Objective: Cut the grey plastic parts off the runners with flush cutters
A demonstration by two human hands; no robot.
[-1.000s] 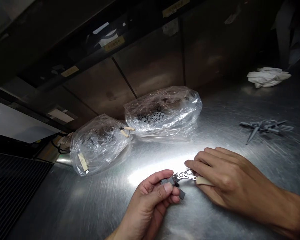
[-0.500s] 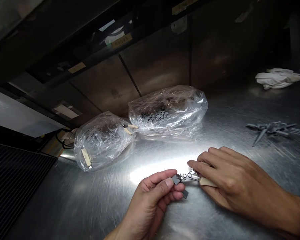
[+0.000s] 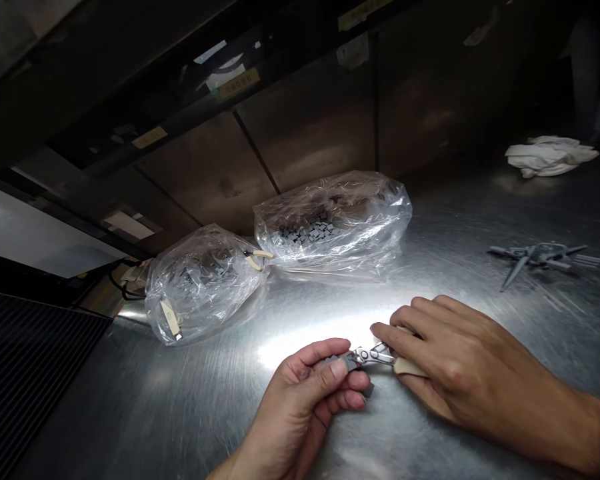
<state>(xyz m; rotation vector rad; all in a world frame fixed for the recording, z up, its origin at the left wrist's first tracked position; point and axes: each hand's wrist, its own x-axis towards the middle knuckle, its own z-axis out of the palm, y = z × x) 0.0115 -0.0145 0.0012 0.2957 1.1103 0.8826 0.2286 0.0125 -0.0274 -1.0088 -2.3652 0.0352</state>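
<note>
Between thumb and fingertips, my left hand [image 3: 300,393] pinches a small grey plastic part [image 3: 351,363]. A second grey piece [image 3: 369,389] pokes out by its lower fingers. My right hand [image 3: 450,360] is wrapped round a pair of nippers [image 3: 369,355] with cream handles and a metal head. The jaws point left and meet the edge of the grey part by my left fingertips. Whether they have closed on it is too small to tell. Most of the grey pieces in my left palm are hidden by the fingers.
Two clear plastic bags, one left [image 3: 230,303] and one right [image 3: 370,230], stand behind my hands with grey pieces inside. A cream-handled tool [image 3: 261,255] lies between them. Tangled grey plastic runners [image 3: 545,257] and a crumpled white cloth [image 3: 550,158] rest on the metal table [image 3: 180,407] at right.
The grey part in my left hand has turned, so its flat face shows less. The nipper jaws have come closer to it. The whole view has shifted slightly.
</note>
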